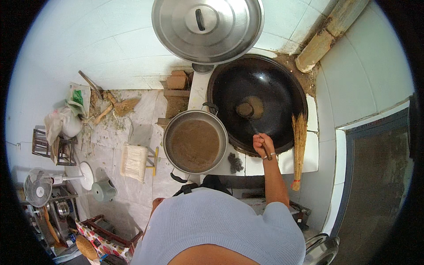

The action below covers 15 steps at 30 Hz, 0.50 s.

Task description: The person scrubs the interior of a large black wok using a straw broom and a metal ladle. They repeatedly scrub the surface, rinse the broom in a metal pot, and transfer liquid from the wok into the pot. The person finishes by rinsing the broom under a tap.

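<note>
My right hand (263, 145) is closed round the long dark handle of a ladle (244, 109). Its bowl rests low in a large black wok (278, 84) set into the white-tiled stove, at a small pool of cloudy brown liquid (257, 107). Left of the wok, a wide metal pot (167, 137) with two black handles holds more brown liquid. My left hand (157, 202) shows only in part beside my body at the lower left; its fingers cannot be made out.
A straw whisk brush (299, 150) lies along the stove's right edge; a dark scrubber (235, 163) sits by the pot. Behind the wok leans a big metal lid (207, 35). Bricks (176, 83), a stool (134, 162) and a fan (39, 187) are to the left.
</note>
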{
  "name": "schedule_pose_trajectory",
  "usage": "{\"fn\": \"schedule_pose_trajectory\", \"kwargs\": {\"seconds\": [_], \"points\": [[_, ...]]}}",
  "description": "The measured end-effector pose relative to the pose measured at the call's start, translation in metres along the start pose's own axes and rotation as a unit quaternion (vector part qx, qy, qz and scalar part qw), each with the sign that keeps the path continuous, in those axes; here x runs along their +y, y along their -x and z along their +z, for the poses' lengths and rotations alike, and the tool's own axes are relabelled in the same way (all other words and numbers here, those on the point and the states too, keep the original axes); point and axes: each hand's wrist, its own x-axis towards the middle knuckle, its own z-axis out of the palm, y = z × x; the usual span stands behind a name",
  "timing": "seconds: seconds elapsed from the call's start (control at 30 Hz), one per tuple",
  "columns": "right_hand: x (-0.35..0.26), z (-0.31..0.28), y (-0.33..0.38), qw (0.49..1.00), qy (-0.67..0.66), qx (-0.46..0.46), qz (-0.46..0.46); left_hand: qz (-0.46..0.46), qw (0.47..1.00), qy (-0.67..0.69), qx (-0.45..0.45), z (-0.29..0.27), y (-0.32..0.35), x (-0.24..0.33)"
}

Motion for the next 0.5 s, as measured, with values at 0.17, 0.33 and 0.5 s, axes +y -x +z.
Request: {"fn": "schedule_pose_trajectory", "kwargs": {"seconds": [0.17,0.33,0.5], "points": [[0.045,0.037,0.059,0.986,0.153,-0.054,-0.045,0.017,1.0,-0.014,0.011,0.001,-0.006,-0.002],[0.087,0.065,0.142,0.959,0.249,0.008,-0.133,0.002,0.999,0.028,-0.016,0.001,-0.028,0.007],[0.131,0.097,0.195,0.925,0.359,0.002,-0.122,0.021,0.999,-0.001,-0.034,0.003,-0.036,0.002]]}}
